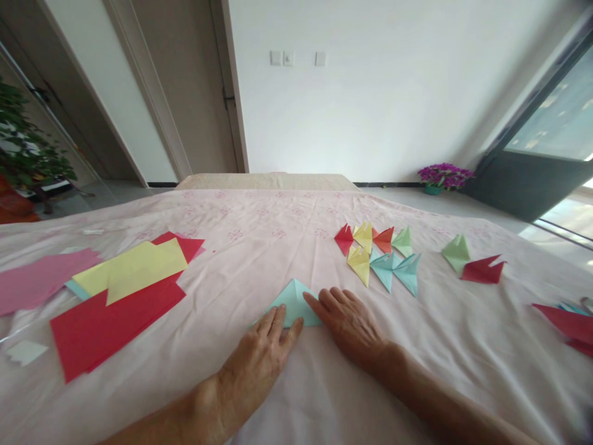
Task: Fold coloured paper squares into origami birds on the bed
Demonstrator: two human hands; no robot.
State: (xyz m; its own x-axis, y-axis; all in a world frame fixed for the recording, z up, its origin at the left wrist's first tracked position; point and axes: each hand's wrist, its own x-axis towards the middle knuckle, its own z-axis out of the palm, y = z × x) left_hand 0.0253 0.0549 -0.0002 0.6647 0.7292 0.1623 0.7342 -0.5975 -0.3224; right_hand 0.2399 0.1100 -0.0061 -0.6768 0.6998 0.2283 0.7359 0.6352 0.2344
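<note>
A light blue sheet of paper [296, 300], folded into a triangle with its point away from me, lies flat on the cloth. My left hand [262, 346] rests on its left side, fingers stretched out and thumb apart along the lower edge. On the right side my right hand [347, 318] touches the paper with an outstretched index finger, the other fingers slightly bent. Neither hand grips the paper; both press it from above and hide its lower corners. To the right stand folded paper pieces, among them a blue one [383, 267] and a yellow one [359, 264].
On the left lie red paper sheets [111, 327], a yellow sheet [148, 266] and pink paper [46, 278]. Further right are a green folded piece [456, 252], a red folded piece [484, 270] and more red paper [567, 324]. A pink patterned cloth [259, 216] covers the table.
</note>
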